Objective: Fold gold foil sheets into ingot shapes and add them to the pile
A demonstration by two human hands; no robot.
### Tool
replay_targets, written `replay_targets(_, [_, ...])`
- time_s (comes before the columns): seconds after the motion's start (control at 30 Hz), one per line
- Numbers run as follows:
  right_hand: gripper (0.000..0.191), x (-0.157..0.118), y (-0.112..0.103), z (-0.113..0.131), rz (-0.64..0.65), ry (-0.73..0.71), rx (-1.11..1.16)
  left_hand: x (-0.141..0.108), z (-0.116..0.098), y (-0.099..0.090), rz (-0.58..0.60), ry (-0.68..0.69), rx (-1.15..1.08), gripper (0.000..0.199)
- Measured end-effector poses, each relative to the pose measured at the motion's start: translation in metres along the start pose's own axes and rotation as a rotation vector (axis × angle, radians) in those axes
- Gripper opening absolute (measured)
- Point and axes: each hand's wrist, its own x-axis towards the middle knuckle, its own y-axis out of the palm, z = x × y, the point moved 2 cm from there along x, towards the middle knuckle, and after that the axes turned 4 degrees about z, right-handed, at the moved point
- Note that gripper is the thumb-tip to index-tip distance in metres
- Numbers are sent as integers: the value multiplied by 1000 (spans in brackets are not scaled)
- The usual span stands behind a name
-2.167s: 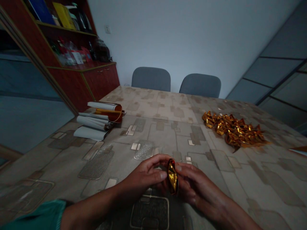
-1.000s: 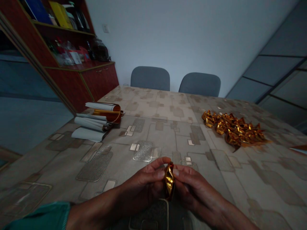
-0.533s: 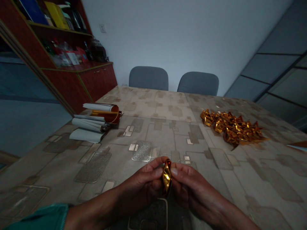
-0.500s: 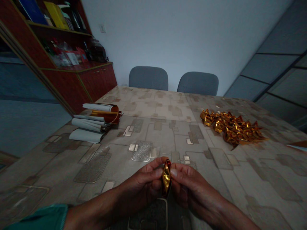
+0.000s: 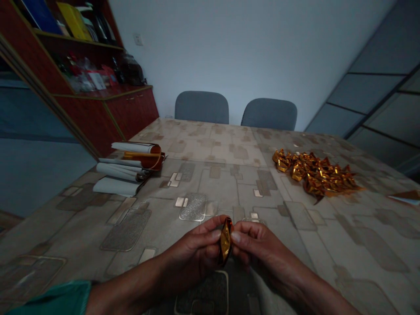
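Note:
A small folded piece of shiny gold foil paper (image 5: 225, 241), pointed at both ends, stands upright between my hands above the near part of the table. My left hand (image 5: 203, 245) pinches it from the left, thumb on the near face and index finger by the top tip. From the other side my right hand (image 5: 254, 243) grips its right edge between thumb and fingers. The lower fingers of both hands are partly hidden behind the paper and the palms. At the right lies a cluster of several folded gold foil pieces (image 5: 316, 173).
On the left of the patterned table (image 5: 223, 183) lies a curled stack of gold-and-white paper sheets (image 5: 118, 186). A flat gold sheet (image 5: 407, 196) rests near the right edge. Two grey chairs (image 5: 201, 107) stand beyond the table, and a red-brown cabinet (image 5: 131, 109) at back left.
Both hands still hold the foil piece. It has turned slightly and its near face looks more hollow. The right fingers have shifted a little along its edge.

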Motion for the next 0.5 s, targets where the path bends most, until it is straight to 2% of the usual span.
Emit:
replay_targets(0.17, [42,0,-1,-1,-5,-8,28,-2,-1,1,26,21,20,40])
replay_targets(0.5, [47,0,0,-2,22,50,9,0,0,4,105,94,188,39])
